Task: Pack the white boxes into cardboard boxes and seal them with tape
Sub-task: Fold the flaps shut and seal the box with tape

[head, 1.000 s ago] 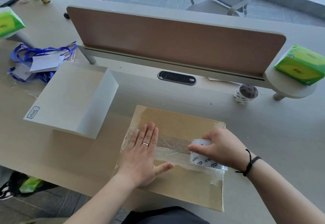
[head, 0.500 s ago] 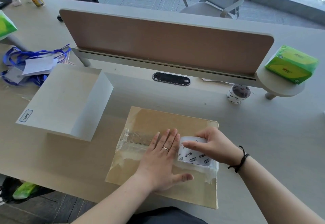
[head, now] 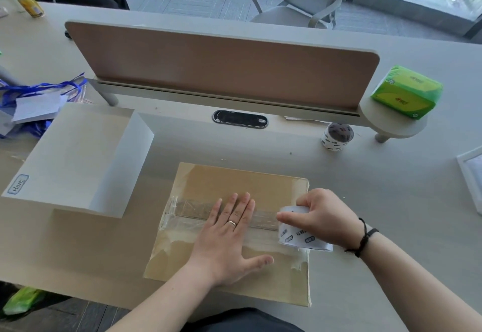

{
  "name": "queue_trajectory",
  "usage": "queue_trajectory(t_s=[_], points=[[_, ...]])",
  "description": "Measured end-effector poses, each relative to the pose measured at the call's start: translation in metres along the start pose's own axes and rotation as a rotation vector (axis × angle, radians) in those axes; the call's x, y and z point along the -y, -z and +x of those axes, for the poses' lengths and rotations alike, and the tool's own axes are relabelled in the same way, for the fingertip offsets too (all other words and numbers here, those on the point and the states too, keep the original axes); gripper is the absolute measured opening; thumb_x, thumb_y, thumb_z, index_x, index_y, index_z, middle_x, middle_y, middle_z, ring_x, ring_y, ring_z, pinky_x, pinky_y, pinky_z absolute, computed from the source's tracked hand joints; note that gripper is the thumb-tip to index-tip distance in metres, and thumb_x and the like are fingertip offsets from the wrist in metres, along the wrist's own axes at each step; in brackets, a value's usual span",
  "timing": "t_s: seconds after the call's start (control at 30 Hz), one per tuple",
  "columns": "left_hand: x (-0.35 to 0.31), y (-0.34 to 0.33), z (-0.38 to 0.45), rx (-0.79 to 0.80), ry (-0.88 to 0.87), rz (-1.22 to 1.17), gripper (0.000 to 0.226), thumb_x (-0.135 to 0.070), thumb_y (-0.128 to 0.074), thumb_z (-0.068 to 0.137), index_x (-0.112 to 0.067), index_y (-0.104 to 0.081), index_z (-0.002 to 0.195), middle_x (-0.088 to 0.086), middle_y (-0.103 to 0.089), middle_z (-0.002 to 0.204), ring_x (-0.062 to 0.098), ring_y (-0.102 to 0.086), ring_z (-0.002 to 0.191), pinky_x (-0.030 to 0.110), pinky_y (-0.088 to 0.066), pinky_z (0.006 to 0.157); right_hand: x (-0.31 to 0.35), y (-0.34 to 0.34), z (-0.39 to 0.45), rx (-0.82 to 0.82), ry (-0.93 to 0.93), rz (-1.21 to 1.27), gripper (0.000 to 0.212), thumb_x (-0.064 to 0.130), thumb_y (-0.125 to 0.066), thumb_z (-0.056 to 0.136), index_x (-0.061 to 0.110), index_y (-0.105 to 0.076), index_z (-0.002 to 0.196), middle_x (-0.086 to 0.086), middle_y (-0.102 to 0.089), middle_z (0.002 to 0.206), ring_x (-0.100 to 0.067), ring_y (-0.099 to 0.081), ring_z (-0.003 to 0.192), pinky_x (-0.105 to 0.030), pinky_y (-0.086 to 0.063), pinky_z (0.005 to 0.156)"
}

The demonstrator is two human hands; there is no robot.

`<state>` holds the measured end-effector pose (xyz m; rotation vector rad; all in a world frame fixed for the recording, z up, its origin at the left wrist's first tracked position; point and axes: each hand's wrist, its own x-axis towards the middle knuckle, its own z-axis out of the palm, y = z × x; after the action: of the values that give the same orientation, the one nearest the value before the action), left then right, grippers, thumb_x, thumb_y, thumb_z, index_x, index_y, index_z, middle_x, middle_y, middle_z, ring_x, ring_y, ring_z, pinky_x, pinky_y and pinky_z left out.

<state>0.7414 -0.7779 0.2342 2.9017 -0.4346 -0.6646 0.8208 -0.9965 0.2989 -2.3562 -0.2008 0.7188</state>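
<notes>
Seam axis: the tape strip [head: 187,223] is laid left-right across the cardboard box [head: 234,183].
Left hand [head: 229,237]: pressed flat, fingers straight, on the strip.
Right hand [head: 323,217]: curled round the tape roll [head: 300,239], at the box's right edge, nearer the unsealed end.

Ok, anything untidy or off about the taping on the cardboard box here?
Yes. The clear tape on the cardboard box looks wrinkled near its left end, and a ragged strip hangs at the right edge. The left hand presses flat; the right hand grips the tape roll.
</notes>
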Motion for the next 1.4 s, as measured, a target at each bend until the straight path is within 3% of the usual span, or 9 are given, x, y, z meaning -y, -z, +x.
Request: queue_trajectory(t_s=[0.1,0.2,0.33,0.43,0.6,0.8,0.93,1.13,1.4], points=[[-0.001,0.002,0.0,0.008,-0.002,0.021,0.112,-0.098,-0.009,0.077,-0.025,0.037,0.149,-0.009,0.048,0.154,0.01,0.048,0.139,0.044,0.022,0.121,-0.002,0.004,-0.001,-0.009,0.025,-0.054,0.065,0.06,-0.076,0.072,0.017,-0.033,0.047,0.007,-0.035,0.04,-0.013,-0.037,0.042,-0.03,-0.031,0.047],[-0.001,0.001,0.002,-0.002,0.003,0.021,0.113,-0.098,-0.009,0.076,-0.026,0.037,0.148,-0.01,0.046,0.155,0.011,0.046,0.141,0.044,0.022,0.121,-0.01,0.01,0.0,0.077,0.074,0.184,0.066,0.044,-0.083,0.078,0.02,-0.028,0.049,0.004,-0.027,0.05,-0.015,-0.03,0.049,-0.029,-0.023,0.049],[-0.002,0.0,0.002,0.005,0.007,0.026,0.114,-0.099,-0.01,0.074,-0.027,0.037,0.148,-0.01,0.045,0.156,0.012,0.045,0.142,0.045,0.02,0.122,-0.025,0.013,-0.008,0.168,0.06,0.38,0.053,0.034,-0.08,0.084,0.021,-0.046,0.045,0.003,-0.042,0.052,-0.014,-0.04,0.05,-0.023,-0.029,0.048],[-0.003,0.002,0.001,0.018,0.018,0.042,0.116,-0.1,-0.009,0.073,-0.026,0.039,0.148,-0.011,0.048,0.153,0.011,0.047,0.14,0.045,0.019,0.122,-0.018,0.008,-0.009,0.116,0.022,0.268,0.052,0.039,-0.079,0.083,0.018,-0.048,0.047,0.005,-0.045,0.048,-0.013,-0.042,0.046,-0.024,-0.031,0.047],[-0.004,0.002,0.001,0.011,0.025,0.039,0.114,-0.1,-0.009,0.073,-0.027,0.039,0.148,-0.012,0.047,0.154,0.01,0.046,0.14,0.043,0.02,0.122,-0.026,0.024,-0.016,-0.057,-0.098,-0.355,0.066,0.065,-0.066,0.076,0.011,-0.037,0.052,0.0,-0.041,0.044,-0.017,-0.039,0.048,-0.03,-0.033,0.047],[-0.005,0.003,0.002,0.013,0.036,0.032,0.114,-0.1,-0.012,0.074,-0.029,0.037,0.149,-0.013,0.046,0.154,0.009,0.045,0.141,0.043,0.02,0.122,-0.041,0.026,-0.019,-0.035,-0.101,-0.205,0.072,0.062,-0.071,0.074,0.014,-0.024,0.05,0.004,-0.022,0.044,-0.015,-0.023,0.045,-0.029,-0.021,0.049],[-0.008,0.009,0.002,0.042,0.053,0.046,0.116,-0.101,-0.012,0.072,-0.029,0.038,0.148,-0.013,0.045,0.155,0.012,0.045,0.141,0.046,0.02,0.122,-0.039,0.029,-0.019,-0.05,-0.09,-0.273,0.071,0.066,-0.068,0.075,0.014,-0.025,0.054,0.002,-0.025,0.049,-0.017,-0.025,0.049,-0.029,-0.022,0.049],[-0.037,0.013,0.009,0.1,0.025,0.088,0.12,-0.102,-0.012,0.07,-0.028,0.041,0.147,-0.012,0.048,0.152,0.019,0.045,0.141,0.069,0.025,0.11,-0.051,0.027,-0.014,-0.007,-0.147,-0.325,0.067,0.067,-0.065,0.076,0.014,-0.031,0.054,0.003,-0.037,0.048,-0.019,-0.036,0.051,-0.028,-0.028,0.049],[-0.045,0.008,0.013,0.1,0.017,0.14,0.115,-0.102,-0.009,0.071,-0.031,0.041,0.147,-0.005,0.053,0.15,0.024,0.049,0.139,0.074,0.024,0.105,-0.072,0.017,-0.01,0.007,-0.178,-0.263,0.068,0.067,-0.066,0.075,0.015,-0.028,0.054,0.003,-0.036,0.049,-0.019,-0.035,0.052,-0.028,-0.027,0.05]])
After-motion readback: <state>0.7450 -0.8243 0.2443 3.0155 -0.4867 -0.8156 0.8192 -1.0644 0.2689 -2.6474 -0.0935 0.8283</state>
